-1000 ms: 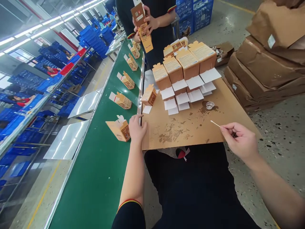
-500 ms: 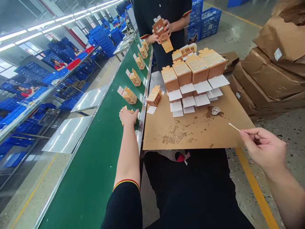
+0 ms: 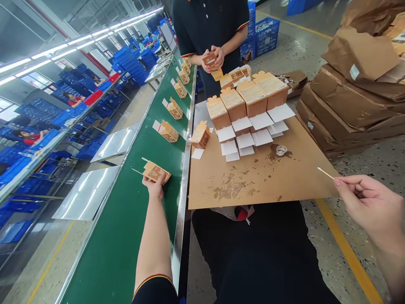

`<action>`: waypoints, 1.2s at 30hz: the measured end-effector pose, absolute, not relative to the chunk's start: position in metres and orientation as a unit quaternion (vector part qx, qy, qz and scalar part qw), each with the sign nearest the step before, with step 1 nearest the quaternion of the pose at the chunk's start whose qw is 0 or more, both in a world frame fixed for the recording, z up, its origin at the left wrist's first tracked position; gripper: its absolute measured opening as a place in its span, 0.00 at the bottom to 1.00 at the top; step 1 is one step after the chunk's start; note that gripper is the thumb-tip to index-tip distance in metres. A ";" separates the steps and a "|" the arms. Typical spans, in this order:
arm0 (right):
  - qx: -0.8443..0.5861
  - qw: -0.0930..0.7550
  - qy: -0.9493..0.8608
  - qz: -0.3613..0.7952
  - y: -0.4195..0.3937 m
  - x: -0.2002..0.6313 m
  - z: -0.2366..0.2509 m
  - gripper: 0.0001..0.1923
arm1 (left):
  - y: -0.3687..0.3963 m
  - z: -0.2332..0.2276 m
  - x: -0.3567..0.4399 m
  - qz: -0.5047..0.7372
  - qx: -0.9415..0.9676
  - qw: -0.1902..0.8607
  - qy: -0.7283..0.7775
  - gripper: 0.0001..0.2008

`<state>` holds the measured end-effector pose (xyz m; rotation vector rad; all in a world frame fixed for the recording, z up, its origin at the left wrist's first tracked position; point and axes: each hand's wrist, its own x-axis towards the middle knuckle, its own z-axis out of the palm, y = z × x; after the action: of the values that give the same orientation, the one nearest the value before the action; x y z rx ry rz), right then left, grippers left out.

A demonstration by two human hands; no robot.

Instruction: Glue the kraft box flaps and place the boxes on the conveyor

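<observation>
Left hand curled around near side of printed carton, over green belt; right hand, mostly curled, pinches cotton swab beside brown surface.

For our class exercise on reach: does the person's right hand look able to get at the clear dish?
Probably yes: nothing stands between the right hand, which holds a swab, and the clear dish on the brown board; the stacked boxes lie beyond it and leftward.
</observation>
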<state>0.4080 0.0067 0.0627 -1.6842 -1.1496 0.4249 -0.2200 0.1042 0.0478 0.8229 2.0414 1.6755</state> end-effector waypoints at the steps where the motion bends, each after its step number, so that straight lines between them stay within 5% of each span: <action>1: -0.699 0.504 -0.477 0.172 0.008 0.408 0.065 0.30 | 0.100 0.041 -0.219 0.592 0.286 0.173 0.733 0.47; 8: -0.709 0.504 -0.470 0.149 -0.008 0.407 0.078 0.31 | 0.071 0.043 -0.222 0.419 0.309 0.065 0.851 0.60; 11: -0.712 0.507 -0.462 0.151 -0.015 0.409 0.078 0.28 | 0.083 0.050 -0.197 0.478 0.359 -0.077 0.798 0.42; 14: -0.679 0.520 -0.494 0.158 -0.004 0.406 0.077 0.26 | 0.117 0.048 -0.145 0.430 0.567 -0.017 0.703 0.23; 17: -0.637 0.521 -0.546 0.157 0.017 0.396 0.078 0.23 | 0.151 0.039 -0.092 0.254 0.695 0.075 0.668 0.22; 22: -0.641 0.486 -0.569 0.170 0.025 0.388 0.076 0.23 | 0.129 0.024 -0.051 0.141 0.712 0.045 0.686 0.20; 25: -0.669 0.430 -0.584 0.164 0.030 0.390 0.075 0.21 | 0.085 0.028 -0.056 0.189 0.734 0.048 0.651 0.14; 30: -0.673 0.288 -0.664 0.153 0.083 0.387 0.089 0.07 | 0.081 0.052 -0.086 0.439 0.564 0.037 0.699 0.12; 36: -0.655 0.089 -0.739 0.129 0.153 0.366 0.104 0.12 | 0.154 0.041 -0.086 0.491 0.448 0.287 0.690 0.16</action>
<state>0.3658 0.1525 0.1044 -1.9489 -2.1980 0.3838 -0.0862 0.1535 0.0409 1.1969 1.8432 1.3135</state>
